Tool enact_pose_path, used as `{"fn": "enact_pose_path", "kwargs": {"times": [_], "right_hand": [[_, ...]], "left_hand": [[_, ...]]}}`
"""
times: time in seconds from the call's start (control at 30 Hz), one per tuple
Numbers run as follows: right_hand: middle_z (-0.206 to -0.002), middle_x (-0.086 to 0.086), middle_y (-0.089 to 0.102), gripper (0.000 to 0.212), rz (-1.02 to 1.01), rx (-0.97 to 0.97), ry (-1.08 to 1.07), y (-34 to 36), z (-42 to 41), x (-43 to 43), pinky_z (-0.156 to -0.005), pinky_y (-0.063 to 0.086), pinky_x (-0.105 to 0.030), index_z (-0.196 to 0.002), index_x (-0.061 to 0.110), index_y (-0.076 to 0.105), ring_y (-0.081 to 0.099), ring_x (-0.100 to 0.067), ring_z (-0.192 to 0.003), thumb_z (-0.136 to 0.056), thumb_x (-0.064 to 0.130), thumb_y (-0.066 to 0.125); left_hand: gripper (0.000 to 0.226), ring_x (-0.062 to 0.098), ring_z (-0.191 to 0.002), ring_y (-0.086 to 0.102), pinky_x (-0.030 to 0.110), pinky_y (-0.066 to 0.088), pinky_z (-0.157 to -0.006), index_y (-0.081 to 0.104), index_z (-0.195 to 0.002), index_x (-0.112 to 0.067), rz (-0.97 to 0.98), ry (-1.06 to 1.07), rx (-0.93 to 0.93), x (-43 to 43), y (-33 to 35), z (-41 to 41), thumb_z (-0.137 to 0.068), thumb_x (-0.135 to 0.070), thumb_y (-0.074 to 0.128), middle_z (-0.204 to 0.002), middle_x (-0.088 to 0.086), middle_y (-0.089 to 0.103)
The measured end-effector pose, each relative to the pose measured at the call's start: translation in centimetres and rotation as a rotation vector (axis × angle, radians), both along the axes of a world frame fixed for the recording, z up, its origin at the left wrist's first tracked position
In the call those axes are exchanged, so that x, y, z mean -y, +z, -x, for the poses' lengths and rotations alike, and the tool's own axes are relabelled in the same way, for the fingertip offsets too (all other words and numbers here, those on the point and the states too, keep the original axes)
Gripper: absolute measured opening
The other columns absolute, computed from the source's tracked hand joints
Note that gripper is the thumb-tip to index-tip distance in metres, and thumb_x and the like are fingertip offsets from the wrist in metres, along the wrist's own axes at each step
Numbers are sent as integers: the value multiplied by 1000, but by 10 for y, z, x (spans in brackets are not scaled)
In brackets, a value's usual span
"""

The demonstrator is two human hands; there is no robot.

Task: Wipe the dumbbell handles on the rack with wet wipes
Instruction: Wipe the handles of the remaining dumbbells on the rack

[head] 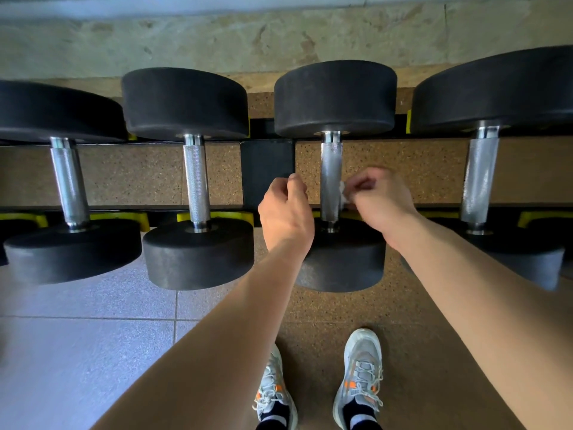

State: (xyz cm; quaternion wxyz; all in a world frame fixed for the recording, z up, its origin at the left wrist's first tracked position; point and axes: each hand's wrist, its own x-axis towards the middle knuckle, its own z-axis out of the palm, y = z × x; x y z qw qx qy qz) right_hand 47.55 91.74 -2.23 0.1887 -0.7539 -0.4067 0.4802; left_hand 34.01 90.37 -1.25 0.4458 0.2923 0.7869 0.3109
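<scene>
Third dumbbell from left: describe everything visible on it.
The third dumbbell has two black, matte round heads joined by a knurled chrome handle. It lies across the rack rails, handle pointing away. The right hand pinches a white wipe at the handle's right side; the left hand curls beside it.

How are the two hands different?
The right hand pinches a white wipe; whether the left hand holds anything is hidden. The right hand is right of the dumbbell handle, the left hand left of it. Both have curled fingers near that same handle.
</scene>
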Motion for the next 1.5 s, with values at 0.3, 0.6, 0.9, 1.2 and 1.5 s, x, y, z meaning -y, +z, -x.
{"fn": "enact_pose_path", "kwargs": {"times": [0.3,0.6,0.9,1.2,1.5], "right_hand": [[-97,20,67,13,-217,-6,-94,5,10,10,-76,45,-14,-102,28,73,60,7,-91,-91,20,72],[-108,14,71,15,-303,52,-173,12,21,-11,-81,49,-11,-106,26,74,63,4,-95,-92,21,70],[-88,21,71,14,-343,-10,-51,26,17,22,-71,52,-9,-98,27,76,68,8,-82,-86,19,77],[-107,11,75,24,-258,-186,-67,23,20,11,-81,59,-24,-116,25,74,70,-2,-93,-98,15,61],[-99,15,68,36,-299,-51,-163,19,15,5,-82,54,-26,-116,28,69,65,-6,-93,-91,7,54]], "left_hand": [[34,30,-79,68,48,56,-80,64,-81,-18,-11,-9,15,0,1,1,-97,-41,45,-78,3,69],[32,28,-78,67,40,53,-70,65,-84,-15,-5,-30,23,0,-1,2,-98,-37,47,-80,4,69],[8,0,-84,65,25,55,-79,73,-92,-31,-157,-414,-19,1,7,11,-95,-25,69,-87,-18,71],[8,-7,-76,66,15,55,-77,74,-91,-31,-165,-328,-8,-19,11,6,-87,-26,78,-79,-16,72],[7,-1,-76,64,3,40,-62,72,-86,-28,-201,-162,-164,-42,7,-30,-86,-30,79,-81,-13,69]]}}
